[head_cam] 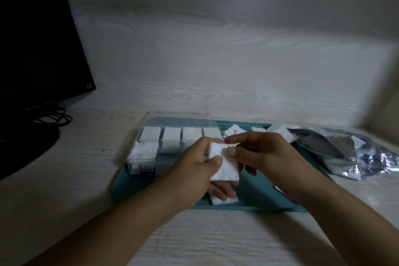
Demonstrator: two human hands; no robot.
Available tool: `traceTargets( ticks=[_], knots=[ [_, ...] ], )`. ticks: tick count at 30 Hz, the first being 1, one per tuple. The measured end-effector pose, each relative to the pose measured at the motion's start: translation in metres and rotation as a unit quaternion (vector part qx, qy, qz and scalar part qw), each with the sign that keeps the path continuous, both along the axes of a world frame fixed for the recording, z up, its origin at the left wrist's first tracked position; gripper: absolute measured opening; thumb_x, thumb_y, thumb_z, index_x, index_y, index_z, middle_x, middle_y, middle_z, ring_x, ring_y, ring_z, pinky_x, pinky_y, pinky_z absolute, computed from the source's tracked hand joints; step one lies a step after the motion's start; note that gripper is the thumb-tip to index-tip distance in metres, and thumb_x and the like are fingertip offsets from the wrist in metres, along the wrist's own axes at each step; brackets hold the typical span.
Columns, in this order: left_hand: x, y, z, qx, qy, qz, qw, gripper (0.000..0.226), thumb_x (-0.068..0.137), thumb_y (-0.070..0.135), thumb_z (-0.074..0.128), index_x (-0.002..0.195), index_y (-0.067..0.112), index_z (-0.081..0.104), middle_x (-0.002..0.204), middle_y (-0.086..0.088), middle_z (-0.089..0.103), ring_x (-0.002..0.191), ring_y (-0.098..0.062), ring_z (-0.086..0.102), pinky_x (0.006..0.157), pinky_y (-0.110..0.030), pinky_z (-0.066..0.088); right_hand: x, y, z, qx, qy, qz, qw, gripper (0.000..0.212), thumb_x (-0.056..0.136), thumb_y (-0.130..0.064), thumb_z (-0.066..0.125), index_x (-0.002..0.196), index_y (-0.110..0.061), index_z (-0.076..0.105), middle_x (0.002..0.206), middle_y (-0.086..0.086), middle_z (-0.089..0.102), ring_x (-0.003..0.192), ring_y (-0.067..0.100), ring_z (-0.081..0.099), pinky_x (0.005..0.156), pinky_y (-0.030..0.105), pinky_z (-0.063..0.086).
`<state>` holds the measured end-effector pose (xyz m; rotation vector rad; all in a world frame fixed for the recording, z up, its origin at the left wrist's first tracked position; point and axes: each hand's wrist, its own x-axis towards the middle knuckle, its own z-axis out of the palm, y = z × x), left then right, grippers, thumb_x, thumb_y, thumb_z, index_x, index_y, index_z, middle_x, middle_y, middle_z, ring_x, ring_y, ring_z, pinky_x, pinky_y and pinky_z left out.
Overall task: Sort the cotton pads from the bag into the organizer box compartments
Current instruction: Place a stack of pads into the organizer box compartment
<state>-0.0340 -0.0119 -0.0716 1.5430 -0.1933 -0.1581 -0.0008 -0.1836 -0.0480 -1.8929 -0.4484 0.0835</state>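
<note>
Stack of white square cotton pads (224, 163) held above the teal tray (259, 185), near its middle, between both hands. Left hand (194, 170) grips the stack from the left: thumb on the top face, fingers curled beneath. Right hand (259, 153) pinches the stack's upper right edge, thumb and forefinger narrow on it, remaining fingers loosely curled under. Clear organizer box (151, 147) sits on the left part of the tray, lid open toward the back wall; its back row compartments each hold a pad stack, the front left compartment also filled, the compartment just beside it looks unfilled. Blue latch (147, 168) at the box's front edge. Loose pads (234, 130) lie on the tray's far side to the right of the box; one more pad (224, 198) at the near tray edge under the left hand, another partly hidden by the right wrist. Silver foil bag (336, 151) off the tray's right edge on the pale wood-grain desk (205, 237), crumpled, mouth toward the tray. Bare tray floor right of the hands. Black monitor (36, 49) and cables (56, 117) far left, well apart from the tray
</note>
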Motion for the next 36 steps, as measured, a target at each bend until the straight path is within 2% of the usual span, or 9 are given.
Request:
traceTargets(
  ticks=[5, 10, 14, 16, 19, 23, 27, 32, 36],
  knots=[
    [-0.004, 0.002, 0.006, 0.053, -0.056, 0.056, 0.995, 0.041, 0.104, 0.013, 0.043, 0.139, 0.033, 0.036, 0.083, -0.013, 0.065, 0.046, -0.009, 0.06, 0.042, -0.022, 0.042, 0.002, 0.011, -0.005, 0.086, 0.018, 0.005, 0.996, 0.02, 0.08, -0.007, 0.073, 0.1, -0.007, 0.071, 0.069, 0.009, 0.065, 0.06, 0.014, 0.055, 0.055, 0.024, 0.042],
    [0.007, 0.037, 0.026, 0.219, -0.22, 0.238, 0.92, 0.032, 0.097, 0.024, 0.054, 0.126, 0.037, 0.051, 0.074, 0.001, 0.07, 0.064, -0.015, 0.064, 0.063, -0.036, 0.054, 0.017, 0.05, 0.01, 0.102, 0.044, -0.004, 0.994, 0.005, 0.082, -0.003, 0.072, 0.087, -0.004, 0.071, 0.067, 0.006, 0.067, 0.06, 0.017, 0.058, 0.064, 0.031, 0.047],
    [0.025, 0.087, 0.045, 0.156, -0.157, 0.342, 0.913, 0.016, 0.09, 0.021, 0.06, 0.101, 0.031, 0.065, 0.079, -0.002, 0.071, 0.079, -0.023, 0.068, 0.075, -0.035, 0.054, 0.033, 0.099, 0.021, 0.057, 0.116, 0.017, 0.991, 0.01, 0.081, -0.003, 0.075, 0.074, -0.005, 0.068, 0.058, 0.004, 0.064, 0.053, 0.012, 0.059, 0.055, 0.022, 0.048],
    [0.033, 0.112, 0.042, 0.185, -0.127, 0.383, 0.896, 0.008, 0.086, 0.023, 0.063, 0.089, 0.029, 0.067, 0.08, -0.001, 0.07, 0.079, -0.026, 0.067, 0.076, -0.034, 0.053, 0.04, 0.12, 0.02, 0.035, 0.133, 0.007, 0.991, 0.009, 0.08, -0.006, 0.077, 0.075, -0.003, 0.07, 0.06, 0.007, 0.065, 0.055, 0.014, 0.06, 0.055, 0.023, 0.049],
    [0.037, 0.134, 0.034, 0.257, -0.055, 0.362, 0.894, 0.013, 0.079, 0.029, 0.067, 0.083, 0.017, 0.071, 0.08, -0.009, 0.071, 0.079, -0.031, 0.069, 0.076, -0.037, 0.058, 0.043, 0.139, 0.013, 0.004, 0.156, -0.004, 0.988, 0.027, 0.079, -0.009, 0.079, 0.094, 0.012, 0.069, 0.073, 0.017, 0.065, 0.064, 0.021, 0.059, 0.058, 0.026, 0.049],
    [0.038, 0.137, 0.025, 0.354, 0.035, 0.27, 0.895, 0.027, 0.084, 0.031, 0.069, 0.076, 0.004, 0.067, 0.066, -0.013, 0.068, 0.054, -0.026, 0.064, 0.052, -0.028, 0.05, 0.042, 0.149, 0.002, -0.034, 0.165, -0.02, 0.986, 0.034, 0.074, -0.011, 0.083, 0.093, 0.015, 0.07, 0.071, 0.018, 0.065, 0.06, 0.022, 0.058, 0.056, 0.027, 0.048],
    [0.041, 0.136, 0.023, 0.356, 0.025, 0.268, 0.895, 0.021, 0.083, 0.022, 0.076, 0.073, 0.006, 0.066, 0.068, -0.013, 0.067, 0.056, -0.027, 0.068, 0.055, -0.037, 0.06, 0.039, 0.155, 0.004, -0.085, 0.163, -0.035, 0.982, 0.033, 0.075, -0.019, 0.084, 0.093, 0.006, 0.073, 0.075, 0.015, 0.07, 0.066, 0.021, 0.063, 0.052, 0.023, 0.043],
    [0.039, 0.136, 0.023, 0.362, 0.037, 0.264, 0.893, 0.017, 0.083, 0.018, 0.078, 0.081, 0.004, 0.068, 0.07, -0.012, 0.067, 0.053, -0.023, 0.068, 0.053, -0.034, 0.06, 0.035, 0.16, 0.004, -0.134, 0.128, -0.052, 0.981, 0.027, 0.078, -0.017, 0.081, 0.093, 0.003, 0.071, 0.063, 0.009, 0.062, 0.047, 0.01, 0.053, 0.037, 0.013, 0.034],
    [0.036, 0.134, 0.021, 0.376, 0.028, 0.264, 0.888, 0.017, 0.084, 0.018, 0.077, 0.085, 0.004, 0.068, 0.069, -0.013, 0.069, 0.053, -0.023, 0.066, 0.05, -0.03, 0.055, 0.036, 0.16, -0.003, -0.128, 0.085, -0.067, 0.986, 0.021, 0.076, -0.014, 0.083, 0.08, 0.002, 0.071, 0.062, 0.009, 0.064, 0.042, 0.008, 0.053, 0.038, 0.014, 0.038]
  ],
)
